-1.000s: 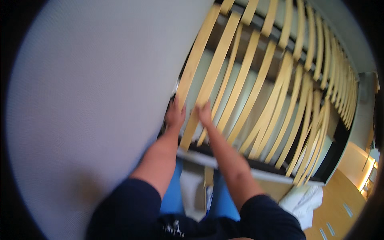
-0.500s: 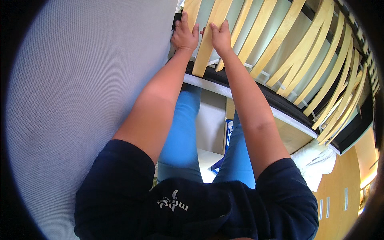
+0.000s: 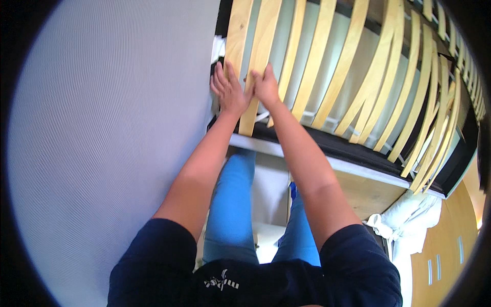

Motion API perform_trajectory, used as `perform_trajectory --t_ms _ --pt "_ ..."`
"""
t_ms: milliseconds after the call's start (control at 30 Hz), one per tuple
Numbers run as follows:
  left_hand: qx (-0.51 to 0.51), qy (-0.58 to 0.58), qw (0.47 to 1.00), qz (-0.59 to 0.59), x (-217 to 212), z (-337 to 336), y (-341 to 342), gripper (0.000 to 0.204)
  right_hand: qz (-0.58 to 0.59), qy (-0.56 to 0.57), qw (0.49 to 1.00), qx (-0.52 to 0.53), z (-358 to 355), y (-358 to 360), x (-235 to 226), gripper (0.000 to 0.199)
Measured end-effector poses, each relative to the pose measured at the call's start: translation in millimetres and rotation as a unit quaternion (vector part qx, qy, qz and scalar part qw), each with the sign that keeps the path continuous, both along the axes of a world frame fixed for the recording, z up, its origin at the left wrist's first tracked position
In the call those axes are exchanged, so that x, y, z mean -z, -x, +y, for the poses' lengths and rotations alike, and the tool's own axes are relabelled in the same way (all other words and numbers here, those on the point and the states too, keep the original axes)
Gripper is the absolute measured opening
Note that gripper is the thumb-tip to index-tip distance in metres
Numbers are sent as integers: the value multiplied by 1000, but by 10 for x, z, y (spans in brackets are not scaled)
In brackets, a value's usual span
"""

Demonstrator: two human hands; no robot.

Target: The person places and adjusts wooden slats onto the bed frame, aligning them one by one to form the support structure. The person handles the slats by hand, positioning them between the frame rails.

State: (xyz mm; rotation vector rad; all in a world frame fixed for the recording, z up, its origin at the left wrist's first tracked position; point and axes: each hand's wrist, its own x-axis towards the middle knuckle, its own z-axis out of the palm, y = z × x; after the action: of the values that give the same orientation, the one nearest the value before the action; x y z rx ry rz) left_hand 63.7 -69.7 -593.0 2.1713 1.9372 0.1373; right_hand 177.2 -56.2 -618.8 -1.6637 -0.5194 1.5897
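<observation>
A row of pale, curved wooden bed slats (image 3: pixel 323 56) spans the bed frame in front of me. My right hand (image 3: pixel 267 92) grips the second slat from the left (image 3: pixel 265 38), its thumb on top and the other fingers mostly hidden under or behind the wood. Beside it, my left hand (image 3: pixel 231 94) lies over the lower part of the leftmost slat (image 3: pixel 237 38). Its fingers are stretched out and apart, and its thumb reaches toward the slat in my right hand. The near end of the gripped slat overlaps the black edge (image 3: pixel 327 146) of the frame.
A grey textured upright surface (image 3: pixel 112 128) rises close on my left. My legs stand against the pale front rail (image 3: pixel 261 146), beside an open white compartment (image 3: pixel 271 187). White bundled cloth (image 3: pixel 411 217) lies right of the frame, near a wooden front with metal handles (image 3: pixel 450 256).
The slats and both hands sit lower in the picture as the view shifts. My left hand has come closer to my right, its thumb now at the gripped slat.
</observation>
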Motion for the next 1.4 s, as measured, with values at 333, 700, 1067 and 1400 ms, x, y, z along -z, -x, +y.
perform_trajectory --t_ms 333,700,1067,1400 --pt "120 65 989 65 -73 -31 76 95 -304 -65 950 26 76 -642 401 67" --pt "109 64 991 46 -142 -46 133 98 -340 125 927 -101 189 -657 -108 81" --pt "106 73 990 53 -70 10 75 94 -360 149 913 -118 528 -597 -462 69" --pt "107 86 989 56 -113 -8 51 96 -423 127 897 14 -51 -531 -606 44"
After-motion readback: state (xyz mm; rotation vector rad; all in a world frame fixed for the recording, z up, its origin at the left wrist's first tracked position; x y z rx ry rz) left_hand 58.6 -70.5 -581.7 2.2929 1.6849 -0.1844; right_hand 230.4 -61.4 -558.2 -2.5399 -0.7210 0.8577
